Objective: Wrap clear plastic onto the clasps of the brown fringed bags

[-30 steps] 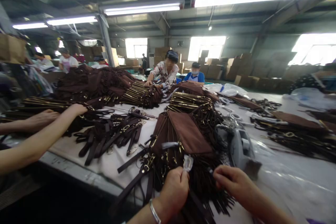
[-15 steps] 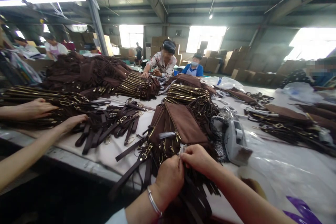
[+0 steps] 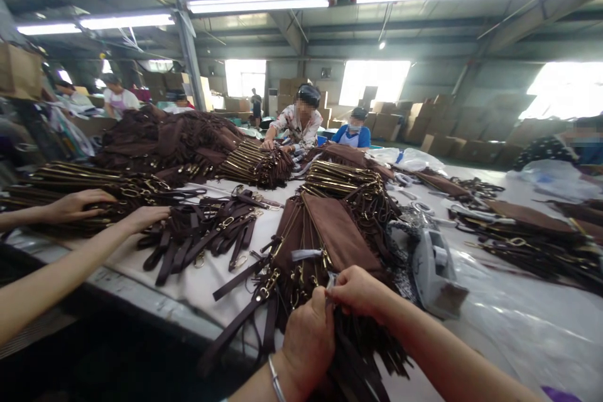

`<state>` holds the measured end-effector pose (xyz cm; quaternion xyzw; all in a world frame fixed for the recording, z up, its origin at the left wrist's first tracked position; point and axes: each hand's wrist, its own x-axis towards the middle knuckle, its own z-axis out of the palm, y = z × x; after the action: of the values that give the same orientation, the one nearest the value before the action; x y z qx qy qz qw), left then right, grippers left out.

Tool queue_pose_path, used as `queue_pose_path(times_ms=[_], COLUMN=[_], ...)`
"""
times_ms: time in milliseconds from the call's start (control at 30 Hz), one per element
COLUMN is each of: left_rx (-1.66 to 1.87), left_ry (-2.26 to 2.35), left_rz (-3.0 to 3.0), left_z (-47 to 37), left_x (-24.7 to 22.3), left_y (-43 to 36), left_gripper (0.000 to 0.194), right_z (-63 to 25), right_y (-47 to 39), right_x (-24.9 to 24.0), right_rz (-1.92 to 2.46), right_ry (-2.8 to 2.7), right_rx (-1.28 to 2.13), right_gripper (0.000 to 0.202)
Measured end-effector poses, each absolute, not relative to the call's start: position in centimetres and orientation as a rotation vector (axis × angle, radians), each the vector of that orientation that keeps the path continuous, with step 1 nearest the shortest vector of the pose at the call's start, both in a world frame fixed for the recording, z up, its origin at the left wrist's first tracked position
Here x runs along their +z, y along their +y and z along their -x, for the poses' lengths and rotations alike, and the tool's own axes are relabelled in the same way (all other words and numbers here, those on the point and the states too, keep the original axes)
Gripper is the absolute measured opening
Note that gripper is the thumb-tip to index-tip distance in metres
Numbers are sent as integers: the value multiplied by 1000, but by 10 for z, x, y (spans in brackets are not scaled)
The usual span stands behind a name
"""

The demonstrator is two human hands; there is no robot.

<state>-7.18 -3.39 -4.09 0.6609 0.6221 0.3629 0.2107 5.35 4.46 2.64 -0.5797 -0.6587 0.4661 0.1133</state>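
My left hand [image 3: 311,330] and my right hand [image 3: 360,290] meet at the near end of a brown zippered pouch [image 3: 346,232]. Both are closed, their fingertips pinching a small whitish wrapping strip [image 3: 331,279]. Its far end shows; the rest is hidden by my fingers. The pouch lies on a stack of similar brown pouches with gold zippers. Another white strip [image 3: 307,254] lies across the zippers just beyond. Dark brown wrist straps [image 3: 240,317] with gold clasps hang toward the table's near edge, left of my hands.
At left, a co-worker's hands [image 3: 146,218] touch pouches and a heap of straps [image 3: 207,232]. A white tape dispenser [image 3: 436,270] and clear plastic sheeting [image 3: 518,320] lie to the right. More pouch piles [image 3: 257,160] and co-workers are farther back.
The view has shifted slightly, so the scene sits lower and a bit to the right. My hands keep pinching at the same spot; the co-worker's hands at left have hardly moved.
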Motion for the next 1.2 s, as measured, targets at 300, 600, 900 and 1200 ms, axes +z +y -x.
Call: queue_pose_path(times_ms=[300, 600, 900, 1200], left_rx=[1078, 1083, 914, 719], left_ry=[1599, 1421, 1058, 992], left_rz=[-1738, -1226, -652, -525], left_z=[72, 61, 70, 83], left_x=[-28, -26, -8, -39], left_y=[-32, -26, -28, -16], left_gripper=[24, 21, 10, 19], right_z=[-66, -72, -76, -75], right_y=[28, 3, 2, 23], right_x=[23, -8, -12, -55], right_rz=[1594, 1584, 1474, 1459], right_ry=[-1693, -1471, -1483, -1631], right_rx=[1580, 1434, 1379, 1415], right_gripper=[18, 18, 17, 15])
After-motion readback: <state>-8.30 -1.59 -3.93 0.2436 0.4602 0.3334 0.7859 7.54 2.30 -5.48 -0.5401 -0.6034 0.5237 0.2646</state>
